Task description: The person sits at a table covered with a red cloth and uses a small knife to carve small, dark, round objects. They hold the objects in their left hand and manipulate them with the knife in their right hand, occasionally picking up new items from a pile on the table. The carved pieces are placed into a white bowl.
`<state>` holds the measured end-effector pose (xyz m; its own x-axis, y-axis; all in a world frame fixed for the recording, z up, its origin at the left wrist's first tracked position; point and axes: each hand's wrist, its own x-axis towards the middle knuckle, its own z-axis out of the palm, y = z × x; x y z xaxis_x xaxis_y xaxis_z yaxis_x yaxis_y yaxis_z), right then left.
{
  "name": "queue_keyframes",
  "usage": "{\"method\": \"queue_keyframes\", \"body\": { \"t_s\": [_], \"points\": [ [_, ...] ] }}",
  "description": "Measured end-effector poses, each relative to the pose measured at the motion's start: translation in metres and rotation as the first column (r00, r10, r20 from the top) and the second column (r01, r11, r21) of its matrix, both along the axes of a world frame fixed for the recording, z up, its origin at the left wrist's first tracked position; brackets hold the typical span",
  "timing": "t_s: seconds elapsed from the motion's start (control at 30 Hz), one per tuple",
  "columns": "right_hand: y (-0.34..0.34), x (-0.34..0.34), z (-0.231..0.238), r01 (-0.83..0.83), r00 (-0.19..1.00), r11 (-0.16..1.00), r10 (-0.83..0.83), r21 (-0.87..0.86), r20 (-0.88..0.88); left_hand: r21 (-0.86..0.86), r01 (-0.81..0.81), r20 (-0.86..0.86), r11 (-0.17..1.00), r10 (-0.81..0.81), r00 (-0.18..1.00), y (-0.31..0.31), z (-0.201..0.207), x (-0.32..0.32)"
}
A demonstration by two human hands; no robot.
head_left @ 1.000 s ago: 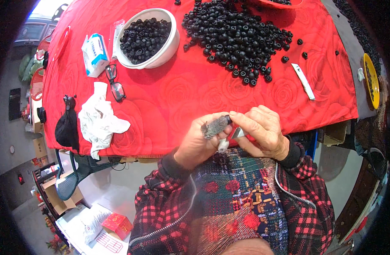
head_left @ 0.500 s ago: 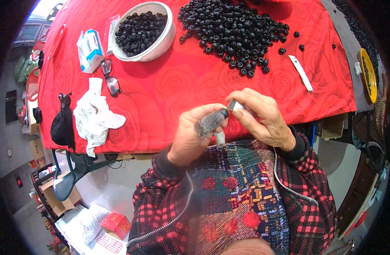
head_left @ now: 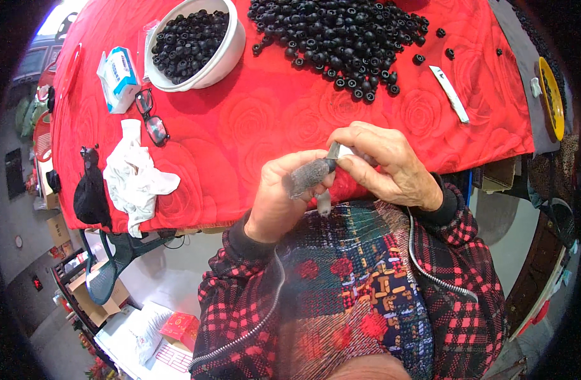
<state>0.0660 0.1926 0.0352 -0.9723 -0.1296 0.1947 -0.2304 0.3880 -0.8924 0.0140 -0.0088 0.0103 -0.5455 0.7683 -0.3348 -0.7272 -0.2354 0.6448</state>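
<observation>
My left hand (head_left: pixel 281 187) is closed, pinching a small black round piece (head_left: pixel 330 164) at its fingertips. A worn grey finger cover (head_left: pixel 308 177) sits on one digit, and a paler cover (head_left: pixel 324 204) shows on another finger below. My right hand (head_left: pixel 388 164) grips a small knife by a white part, mostly hidden in the fingers. Its short grey blade (head_left: pixel 333 151) meets the black piece. Beyond my hands, a large pile of similar black round pieces (head_left: pixel 341 44) lies on the red tablecloth (head_left: pixel 259 126).
A white bowl (head_left: pixel 235 50) full of black pieces stands far left. Left of my hands lie eyeglasses (head_left: pixel 154 126), a white cloth (head_left: pixel 135 174), a blue-white packet (head_left: pixel 118 79) and a black pouch-like thing (head_left: pixel 91 196). A white strip (head_left: pixel 450 95) and a yellow tray (head_left: pixel 552 101) are right.
The blade has come down from just above the black piece to touch it. Both hands sit slightly higher in the picture, and the whole view has shifted a little.
</observation>
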Motion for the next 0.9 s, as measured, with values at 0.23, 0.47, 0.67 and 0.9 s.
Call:
{"method": "queue_keyframes", "body": {
  "t_s": [0.23,0.47,0.67,0.9],
  "points": [
    [0.002,-0.003,-0.008,-0.02,1.0,0.998,0.019,-0.062,-0.014,0.022,-0.008,0.059,1.0,0.006,0.998,0.002,-0.002,-0.003],
    [0.005,-0.004,-0.012,-0.021,1.0,0.995,0.02,-0.1,-0.01,-0.048,-0.015,0.022,0.999,0.017,1.0,0.007,-0.002,-0.002],
    [0.009,-0.004,-0.014,-0.037,0.999,0.992,0.038,-0.118,0.008,-0.02,0.004,0.117,1.0,-0.001,0.993,0.01,-0.002,-0.004],
    [0.003,0.01,-0.022,-0.044,0.997,0.995,0.049,0.084,-0.065,0.053,-0.11,0.201,0.993,0.097,0.975,0.011,-0.008,-0.014]
  ]
}}
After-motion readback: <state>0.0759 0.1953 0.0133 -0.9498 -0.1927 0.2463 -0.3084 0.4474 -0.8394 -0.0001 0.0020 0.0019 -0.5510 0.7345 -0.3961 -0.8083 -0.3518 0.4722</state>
